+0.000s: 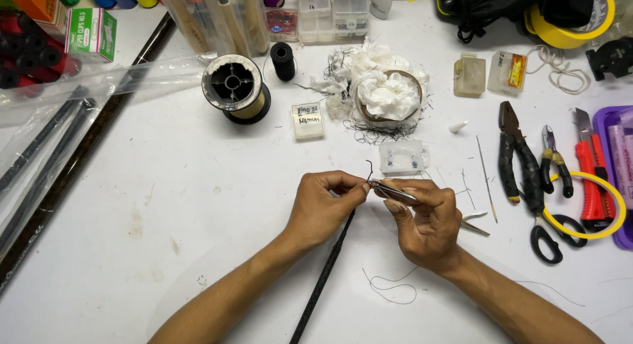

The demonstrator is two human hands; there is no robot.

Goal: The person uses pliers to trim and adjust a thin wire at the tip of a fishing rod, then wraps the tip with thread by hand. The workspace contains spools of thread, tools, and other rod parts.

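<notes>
Rod blank (323,281), slim, dark and finely textured, running from the bottom edge up to the hands at mid-table. White tabletop (165,205), matte and faintly stained, open on the near left; crowded along the far edge and right side. Bagged dark rods (46,153) slanting down the left edge. Left hand (321,204): fingertips pinched together on the blank's upper tip, where a small dark wire loop (369,167) curls up. Right hand (425,219): fingers closed on slim metal tweezers (395,191), tips meeting the left fingertips. Large spool (235,87) of pale line beyond, beside a wad of white tissue (386,90). Pliers (517,156), cutters (554,161), scissors (550,235) lined up right. Loose dark thread (392,290) curled near the right wrist.
</notes>
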